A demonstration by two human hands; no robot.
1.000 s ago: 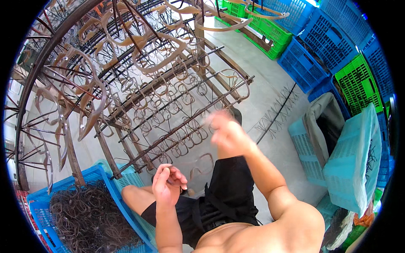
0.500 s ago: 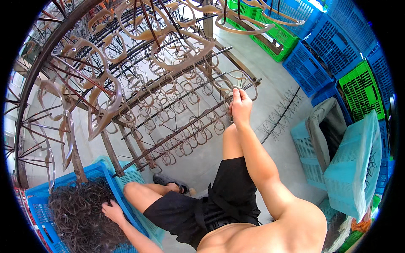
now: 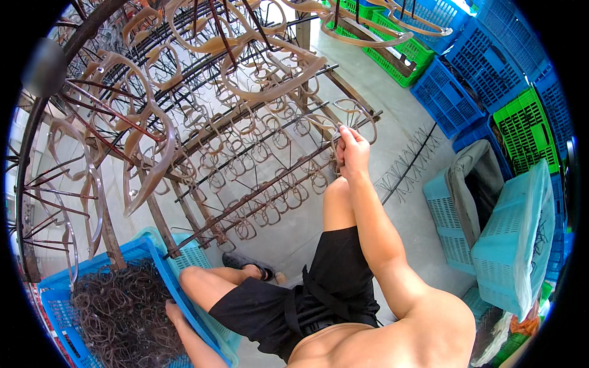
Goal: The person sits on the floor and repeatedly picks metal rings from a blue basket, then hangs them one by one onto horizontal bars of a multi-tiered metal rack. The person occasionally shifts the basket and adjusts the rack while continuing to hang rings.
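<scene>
My right hand point(image 3: 353, 150) is closed in a pinch on a pale brown eyeglass frame point(image 3: 324, 122) at the right end of the rack's lower bar point(image 3: 288, 168). Several similar frames hang along that bar. Low on the left, my left hand point(image 3: 174, 311) is at the right side of a blue crate point(image 3: 161, 260), against a heap of dark, tangled eyeglass frames point(image 3: 119, 310). Its fingers point down and are hidden, so whether they grip anything does not show.
A rack with large translucent frames point(image 3: 270, 92) fills the upper left. On the floor at right lies a spiked black rod point(image 3: 408, 172). Blue crates point(image 3: 448, 98), a green crate point(image 3: 526, 126) and light blue baskets point(image 3: 509, 245) stand along the right side.
My left hand has drawn from the top of the heap to its right edge, its fingers now out of sight. The right hand stays at the bar's end, turned slightly.
</scene>
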